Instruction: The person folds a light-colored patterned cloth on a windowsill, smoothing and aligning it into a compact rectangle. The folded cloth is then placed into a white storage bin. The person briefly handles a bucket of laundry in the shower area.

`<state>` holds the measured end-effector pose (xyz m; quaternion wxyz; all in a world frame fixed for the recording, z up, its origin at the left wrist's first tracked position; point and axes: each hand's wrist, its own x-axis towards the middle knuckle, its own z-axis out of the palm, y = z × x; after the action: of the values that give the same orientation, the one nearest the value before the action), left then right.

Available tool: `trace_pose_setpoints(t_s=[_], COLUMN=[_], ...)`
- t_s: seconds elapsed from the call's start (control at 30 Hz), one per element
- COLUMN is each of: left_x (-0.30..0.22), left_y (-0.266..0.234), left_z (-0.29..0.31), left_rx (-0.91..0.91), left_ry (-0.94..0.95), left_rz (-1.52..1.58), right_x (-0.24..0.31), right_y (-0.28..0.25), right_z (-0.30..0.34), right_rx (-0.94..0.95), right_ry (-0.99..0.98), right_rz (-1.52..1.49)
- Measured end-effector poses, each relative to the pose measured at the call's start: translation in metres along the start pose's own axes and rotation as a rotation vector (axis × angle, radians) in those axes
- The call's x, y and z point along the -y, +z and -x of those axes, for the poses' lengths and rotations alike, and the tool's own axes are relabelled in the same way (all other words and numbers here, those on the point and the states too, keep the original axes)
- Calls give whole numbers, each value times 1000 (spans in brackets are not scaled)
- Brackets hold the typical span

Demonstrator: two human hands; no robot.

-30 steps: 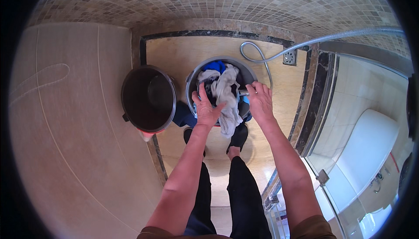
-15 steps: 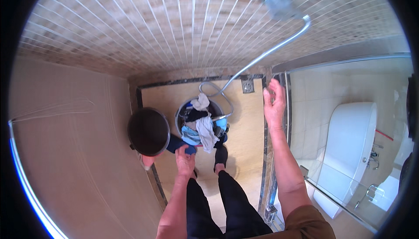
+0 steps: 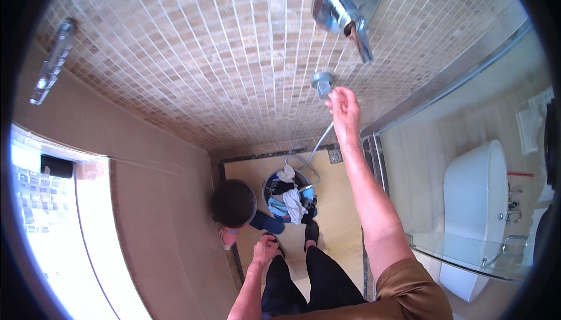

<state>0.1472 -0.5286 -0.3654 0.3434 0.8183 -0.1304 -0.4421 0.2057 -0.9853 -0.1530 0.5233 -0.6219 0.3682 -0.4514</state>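
Note:
My right hand [image 3: 345,108] is raised toward the tiled wall, its bent fingers beside the chrome hose outlet [image 3: 322,82], with a gap at the thumb. I cannot tell whether the fingertips touch the outlet or are only in front of it. Higher up sits a chrome shower mixer [image 3: 345,6] with its lever [image 3: 363,44] pointing down. A shower hose [image 3: 325,136] runs from behind my hand to a tub [image 3: 266,188] on the floor, which is heaped with wet clothes [image 3: 290,198]. Low over my foot hangs my left hand [image 3: 266,250], loosely curled, nothing visible in it.
A dark bucket [image 3: 234,203] stands left of the tub, with a blue slipper [image 3: 267,222] beside it. A floor drain [image 3: 335,156] lies in the far right corner. Beyond the glass panel [image 3: 461,253] is a white bathtub [image 3: 474,191]. A bright window [image 3: 52,232] is at the left.
My right hand has moved forward to the wall outlet. The view has tilted up, bringing the mixer and the window into sight. My left hand stays low near my feet.

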Motion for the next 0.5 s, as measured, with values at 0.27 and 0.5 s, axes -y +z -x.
trace_pose_setpoints(t_s=[0.27, 0.5], left_x=[-21, -88], left_y=[-63, -112], left_z=[30, 41], left_rx=[-16, 7], left_ry=[104, 198], left_rz=[346, 422], right_x=[102, 121], right_y=[-12, -25], right_z=[-20, -55], right_rx=[-134, 33], right_ry=[-342, -112], right_rz=[84, 168])
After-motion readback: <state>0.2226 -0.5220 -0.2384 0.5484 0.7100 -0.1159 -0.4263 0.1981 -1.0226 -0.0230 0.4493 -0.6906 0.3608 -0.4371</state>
